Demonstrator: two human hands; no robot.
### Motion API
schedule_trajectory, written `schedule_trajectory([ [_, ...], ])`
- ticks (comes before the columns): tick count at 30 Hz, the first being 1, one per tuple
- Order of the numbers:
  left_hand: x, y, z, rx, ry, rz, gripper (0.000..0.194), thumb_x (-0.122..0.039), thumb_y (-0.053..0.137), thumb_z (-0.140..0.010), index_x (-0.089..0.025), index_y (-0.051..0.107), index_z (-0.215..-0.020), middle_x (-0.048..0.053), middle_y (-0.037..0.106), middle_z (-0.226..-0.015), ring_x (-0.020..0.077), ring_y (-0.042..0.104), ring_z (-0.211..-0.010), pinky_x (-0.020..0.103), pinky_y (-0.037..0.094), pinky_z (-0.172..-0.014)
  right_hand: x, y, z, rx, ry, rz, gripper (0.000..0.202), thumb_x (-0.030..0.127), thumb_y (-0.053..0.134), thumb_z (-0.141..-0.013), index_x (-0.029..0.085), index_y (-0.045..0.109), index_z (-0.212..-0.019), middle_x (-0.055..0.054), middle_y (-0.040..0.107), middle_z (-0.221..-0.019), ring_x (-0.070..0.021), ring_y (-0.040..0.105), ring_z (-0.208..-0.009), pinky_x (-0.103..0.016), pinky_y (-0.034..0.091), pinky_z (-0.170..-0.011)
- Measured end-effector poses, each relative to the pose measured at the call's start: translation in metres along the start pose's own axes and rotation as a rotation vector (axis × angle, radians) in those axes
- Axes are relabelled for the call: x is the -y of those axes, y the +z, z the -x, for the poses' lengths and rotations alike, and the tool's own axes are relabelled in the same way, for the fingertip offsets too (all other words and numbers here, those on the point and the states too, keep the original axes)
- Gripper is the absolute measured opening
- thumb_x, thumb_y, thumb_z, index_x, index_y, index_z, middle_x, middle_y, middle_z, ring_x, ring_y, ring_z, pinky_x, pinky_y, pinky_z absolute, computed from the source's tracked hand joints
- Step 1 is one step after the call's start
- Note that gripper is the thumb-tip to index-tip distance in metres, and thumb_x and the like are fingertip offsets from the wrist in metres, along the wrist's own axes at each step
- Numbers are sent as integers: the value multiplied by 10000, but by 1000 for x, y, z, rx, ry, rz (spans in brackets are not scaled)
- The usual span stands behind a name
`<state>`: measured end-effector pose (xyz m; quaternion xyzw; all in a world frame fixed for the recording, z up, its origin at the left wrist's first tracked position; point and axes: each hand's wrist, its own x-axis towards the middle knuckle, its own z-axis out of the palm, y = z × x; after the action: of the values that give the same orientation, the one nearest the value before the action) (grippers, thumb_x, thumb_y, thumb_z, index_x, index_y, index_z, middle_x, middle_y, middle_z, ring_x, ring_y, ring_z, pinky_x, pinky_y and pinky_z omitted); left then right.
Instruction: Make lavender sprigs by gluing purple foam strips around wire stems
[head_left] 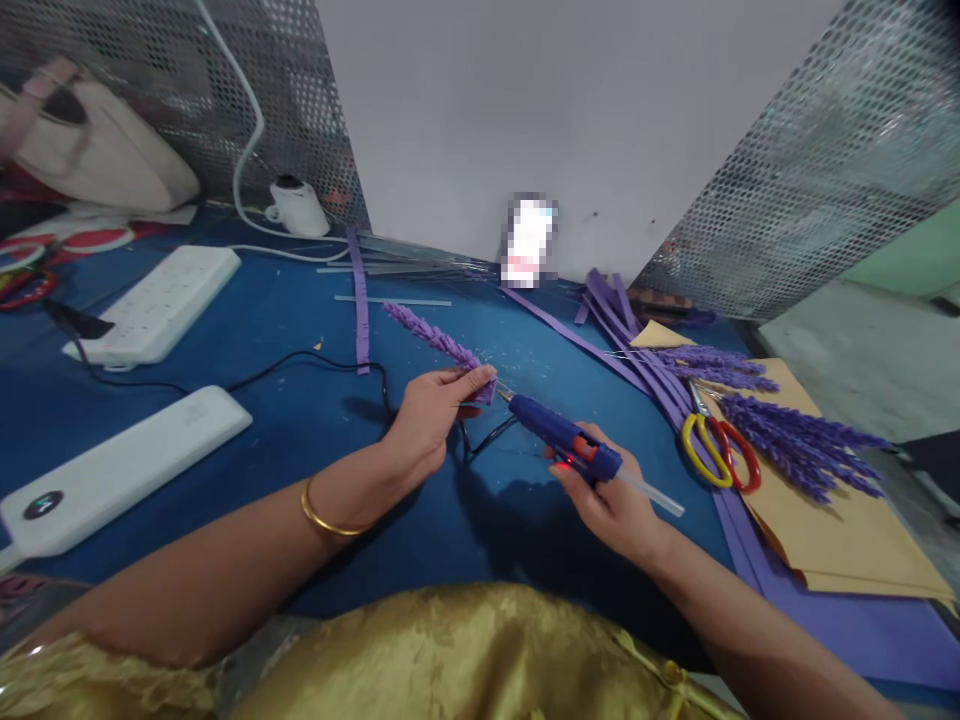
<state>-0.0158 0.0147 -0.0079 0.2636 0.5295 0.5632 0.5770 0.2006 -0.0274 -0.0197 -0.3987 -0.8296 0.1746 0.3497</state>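
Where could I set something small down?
The blue tabletop is bare between the long white plastic device, black cable and left forearm, and between the blue glue gun and yellow-and-red-handled scissors. The right is crowded with purple flower sprigs and brown paper.

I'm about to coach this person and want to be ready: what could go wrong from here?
The glue gun's nozzle points at the purple flower spike near the left hand's fingers, so a burn seems possible. The gun's black cord runs beneath the left hand and might snag.
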Motion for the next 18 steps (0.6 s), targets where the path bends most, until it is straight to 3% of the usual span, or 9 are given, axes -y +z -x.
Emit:
schedule_trajectory([
  [18, 2, 3, 6, 12, 34, -47, 330, -397, 926, -536, -160, 766, -700, 40, 697, -740, 143, 567, -692, 255, 403, -579, 3, 3, -1, -25, -12, 145, 225, 412, 510, -981, 201, 534, -1054, -46, 687, -773, -193, 653, -599, -279, 455, -547],
])
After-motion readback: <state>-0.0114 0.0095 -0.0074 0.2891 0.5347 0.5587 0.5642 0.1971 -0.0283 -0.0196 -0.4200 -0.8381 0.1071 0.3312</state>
